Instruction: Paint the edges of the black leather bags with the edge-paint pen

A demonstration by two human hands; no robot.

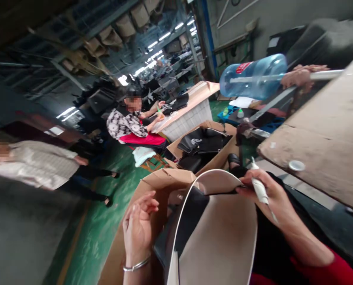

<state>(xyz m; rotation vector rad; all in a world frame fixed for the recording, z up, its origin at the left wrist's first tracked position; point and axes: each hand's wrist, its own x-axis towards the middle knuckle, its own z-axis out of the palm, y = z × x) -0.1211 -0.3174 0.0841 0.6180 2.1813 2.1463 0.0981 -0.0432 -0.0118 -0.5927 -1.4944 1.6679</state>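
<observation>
A curved beige panel with a white edge and black lining (220, 233) arches up in front of me. My right hand (268, 194) pinches its top edge and also holds a thin white tube-like tool (261, 190). My left hand (139, 225), with a silver bangle at the wrist, hovers free to the left of the panel, fingers loosely apart, holding nothing. Below and behind the panel stands an open cardboard box (152, 186).
A cardboard-covered worktable (327, 134) is at the right, with a small round cap (296, 165). Another box holds black bags (202, 144). A seated person (129, 122) works at a far table; another person (36, 164) passes at left. A blue water jug (253, 77) lies behind.
</observation>
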